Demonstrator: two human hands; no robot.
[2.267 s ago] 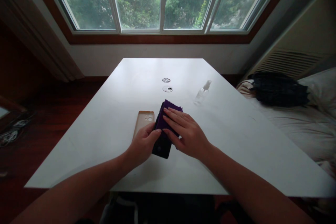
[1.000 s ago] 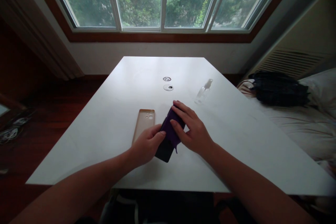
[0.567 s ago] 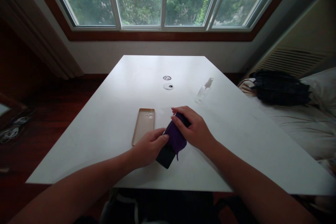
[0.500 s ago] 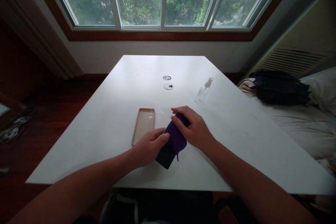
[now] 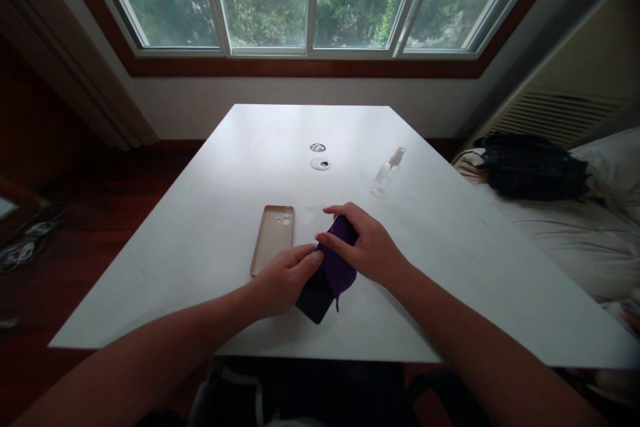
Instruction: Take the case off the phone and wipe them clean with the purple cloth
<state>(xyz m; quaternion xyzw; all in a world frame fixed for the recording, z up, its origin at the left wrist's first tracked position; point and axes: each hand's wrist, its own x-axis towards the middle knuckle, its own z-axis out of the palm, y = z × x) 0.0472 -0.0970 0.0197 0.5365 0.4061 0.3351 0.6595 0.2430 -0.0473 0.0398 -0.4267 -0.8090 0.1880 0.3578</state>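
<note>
My left hand (image 5: 287, 278) is closed round the left side of a black phone (image 5: 317, 299), which tilts above the front part of the white table. A purple cloth (image 5: 339, 271) covers the phone's upper part, and a loose thread hangs from its lower corner. My right hand (image 5: 369, 244) is wrapped over the cloth and the phone's top end, with the thumb lying across the cloth. Just left of the phone a beige phone case (image 5: 273, 237) lies on the table, partly hidden by my left hand.
A clear spray bottle (image 5: 389, 171) lies at the right on the white table (image 5: 200, 233). Farther back are a round hole (image 5: 317, 147) and a round cable cover (image 5: 320, 164). Dark clothing (image 5: 533, 167) rests on the bed (image 5: 555, 240) at the right; cables (image 5: 27, 243) lie on the left floor.
My right hand has gone from lying flat on the cloth to wrapping round the phone's top end. The phone has tilted further and come slightly nearer. Lately my right thumb has slid left.
</note>
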